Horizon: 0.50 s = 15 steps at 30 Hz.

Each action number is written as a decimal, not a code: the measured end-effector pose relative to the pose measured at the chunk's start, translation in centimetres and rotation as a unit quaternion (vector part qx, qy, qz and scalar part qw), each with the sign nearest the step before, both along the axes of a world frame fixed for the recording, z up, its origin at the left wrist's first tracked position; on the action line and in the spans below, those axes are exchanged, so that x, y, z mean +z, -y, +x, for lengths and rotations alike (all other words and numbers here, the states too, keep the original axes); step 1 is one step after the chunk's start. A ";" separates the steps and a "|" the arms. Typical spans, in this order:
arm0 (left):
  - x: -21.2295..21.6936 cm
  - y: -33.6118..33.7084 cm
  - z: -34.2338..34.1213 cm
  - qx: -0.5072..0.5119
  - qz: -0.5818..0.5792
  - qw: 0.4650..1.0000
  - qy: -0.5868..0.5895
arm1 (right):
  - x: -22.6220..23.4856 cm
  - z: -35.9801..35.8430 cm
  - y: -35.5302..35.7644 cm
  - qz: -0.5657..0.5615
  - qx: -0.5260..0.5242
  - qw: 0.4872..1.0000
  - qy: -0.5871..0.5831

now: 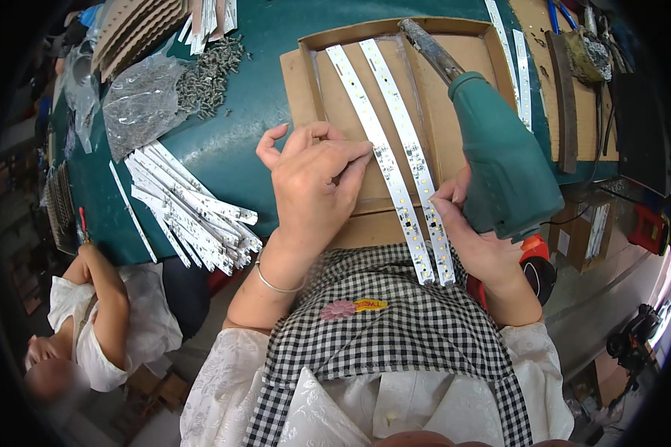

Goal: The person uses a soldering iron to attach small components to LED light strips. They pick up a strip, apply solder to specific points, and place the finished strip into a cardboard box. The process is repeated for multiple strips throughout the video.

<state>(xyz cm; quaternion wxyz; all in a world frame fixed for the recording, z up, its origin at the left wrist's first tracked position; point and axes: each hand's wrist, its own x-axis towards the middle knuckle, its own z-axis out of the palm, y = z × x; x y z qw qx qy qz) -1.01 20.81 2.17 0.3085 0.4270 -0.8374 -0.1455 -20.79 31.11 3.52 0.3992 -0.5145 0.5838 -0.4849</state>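
Note:
Two white LED strips (373, 127) (408, 127) lie side by side, slanting across a shallow cardboard tray (317, 82), with their near ends over my checked apron. My left hand (313, 175) pinches the outer edge of the left strip around its middle. On the right strip's edge, lower down, the thumb and a finger of my right hand (473, 231) are closed. A large green power tool (503, 156) with a long metal nose is in front of the tray's right side and hides part of my right hand.
A pile of LED strips (183, 208) lies on the green table (246, 89) at left. Behind it are loose screws (212, 74) and a clear plastic bag (142, 100) of them. More strips (523, 82) lie right of the tray. Another person (112, 313) sits at lower left.

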 end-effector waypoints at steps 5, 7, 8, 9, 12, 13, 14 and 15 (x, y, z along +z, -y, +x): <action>0.0 0.2 0.0 -0.006 0.017 1.000 -0.011 | 0.0 0.0 0.0 0.010 -0.002 1.000 0.006; 0.0 0.3 0.1 -0.010 0.019 1.000 -0.008 | -0.1 -0.2 -0.1 0.006 0.001 1.000 0.007; 0.0 0.3 0.1 -0.013 0.020 1.000 -0.006 | -0.2 -0.2 -0.2 0.005 -0.001 1.000 0.010; 0.0 0.3 0.2 -0.016 0.021 1.000 -0.005 | -0.3 -0.2 -0.2 0.006 -0.002 1.000 0.015; -0.1 0.5 0.2 -0.025 0.019 0.999 -0.007 | -0.1 -0.3 -0.2 0.011 0.000 1.000 0.029; -0.2 0.5 0.2 -0.025 0.018 0.999 -0.008 | 0.0 -0.3 -0.1 0.014 0.001 0.999 0.033; -0.2 0.5 0.2 -0.025 0.016 0.999 -0.010 | 0.0 -0.2 -0.1 0.018 0.001 0.999 0.034; -0.2 0.5 0.2 -0.026 0.015 0.999 -0.011 | -0.1 -0.2 -0.2 0.014 -0.001 0.999 0.030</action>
